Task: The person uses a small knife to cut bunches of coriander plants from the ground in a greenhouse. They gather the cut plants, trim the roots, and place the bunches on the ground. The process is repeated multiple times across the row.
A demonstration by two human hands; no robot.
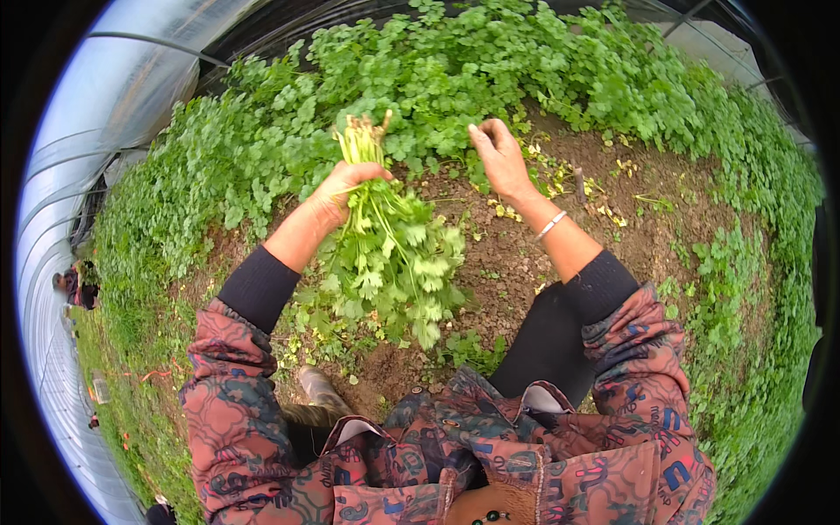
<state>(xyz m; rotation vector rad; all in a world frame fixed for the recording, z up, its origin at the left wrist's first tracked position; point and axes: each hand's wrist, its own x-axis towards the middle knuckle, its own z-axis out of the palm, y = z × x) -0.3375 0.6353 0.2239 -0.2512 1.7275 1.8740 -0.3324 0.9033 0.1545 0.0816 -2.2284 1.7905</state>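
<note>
My left hand [344,187] grips a bunch of leafy green herb stems [394,262], which looks like celery or coriander. Its pale cut or root ends point up and away from me, and the leaves hang down towards my body. To the right, my right hand [502,157] is raised over the edge of the growing plants [433,98], its thumb and fingertips close together. Whether anything thin is between those fingertips I cannot tell. A light metal bangle [550,225] is on the right wrist.
Bare brown soil [499,275] with yellowed leaves lies below my hands. Dense green plants curve around it. A short stake [580,185] stands in the soil at the right. My boot [321,387] is at lower left. Another person [80,285] is far left, beneath the plastic tunnel cover [125,85].
</note>
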